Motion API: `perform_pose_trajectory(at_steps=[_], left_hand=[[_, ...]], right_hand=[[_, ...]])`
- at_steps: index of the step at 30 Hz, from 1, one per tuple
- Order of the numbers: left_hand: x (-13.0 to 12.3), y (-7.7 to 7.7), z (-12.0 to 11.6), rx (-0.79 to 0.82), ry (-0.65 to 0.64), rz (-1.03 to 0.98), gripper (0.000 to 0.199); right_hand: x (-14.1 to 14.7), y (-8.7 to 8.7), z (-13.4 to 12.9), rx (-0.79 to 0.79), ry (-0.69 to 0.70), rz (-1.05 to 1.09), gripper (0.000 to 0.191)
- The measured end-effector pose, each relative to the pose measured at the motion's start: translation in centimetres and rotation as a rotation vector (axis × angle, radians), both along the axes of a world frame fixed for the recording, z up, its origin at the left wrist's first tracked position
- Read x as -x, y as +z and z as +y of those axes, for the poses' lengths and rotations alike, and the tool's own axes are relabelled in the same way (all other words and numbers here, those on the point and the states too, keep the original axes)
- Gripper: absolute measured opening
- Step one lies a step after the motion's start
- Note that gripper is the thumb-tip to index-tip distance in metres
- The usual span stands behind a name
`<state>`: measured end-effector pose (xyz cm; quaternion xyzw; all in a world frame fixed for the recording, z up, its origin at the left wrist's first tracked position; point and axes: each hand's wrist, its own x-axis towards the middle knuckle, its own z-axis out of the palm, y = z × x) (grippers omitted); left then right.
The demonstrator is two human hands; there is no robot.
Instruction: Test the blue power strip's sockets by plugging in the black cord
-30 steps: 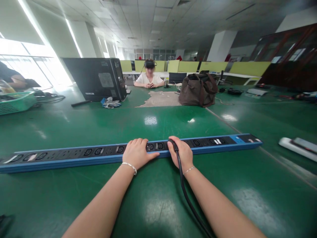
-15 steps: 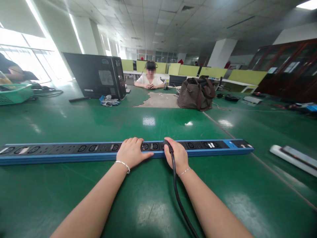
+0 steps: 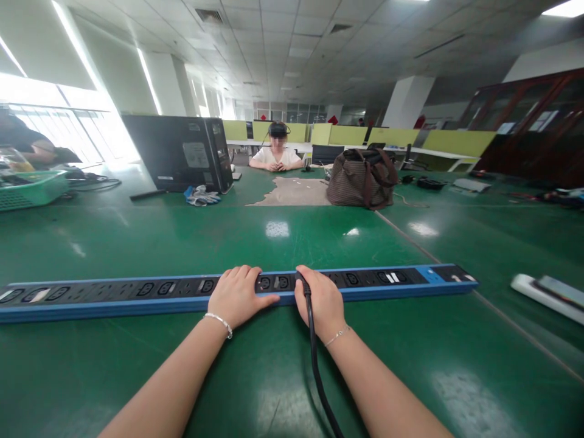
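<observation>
A long blue power strip (image 3: 182, 304) with black sockets lies across the green table. My left hand (image 3: 236, 298) grips it left of the middle, thumb along the near side and fingers over the far edge. Two sockets show between my hands. Around a black plug (image 3: 302, 281) at the strip, my right hand (image 3: 322, 299) is closed; whether the plug is fully seated is hidden by my fingers. Its black cable (image 3: 314, 359) runs down toward me, left of my right forearm.
A computer case (image 3: 182, 152), a pair of gloves (image 3: 201, 195) and a brown bag (image 3: 360, 179) stand farther back. At left is a green basket (image 3: 36, 191); a white bar-shaped object (image 3: 542, 295) lies at right. A person (image 3: 276, 152) sits opposite, another (image 3: 27, 143) at far left.
The view has tilted slightly up, so the strip and table appear lower. My right hand and the plug have shifted slightly left; both hands keep their holds.
</observation>
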<state>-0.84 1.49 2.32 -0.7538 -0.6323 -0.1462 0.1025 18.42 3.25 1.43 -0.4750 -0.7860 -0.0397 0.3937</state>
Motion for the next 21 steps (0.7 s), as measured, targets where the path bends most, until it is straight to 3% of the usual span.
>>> perform_pose_trajectory(at_steps=[7,21], left_hand=[[-0.1,0.2,-0.2,-0.001,-0.011,-0.01,0.067],[-0.2,-0.1,-0.2,-0.005,-0.023,-0.011,0.068]], right_hand=[[-1.2,-0.4,0.2,0.038,0.101,0.081,0.03],[0.0,-0.7,0.0,-0.006,0.018,-0.044,0.032]])
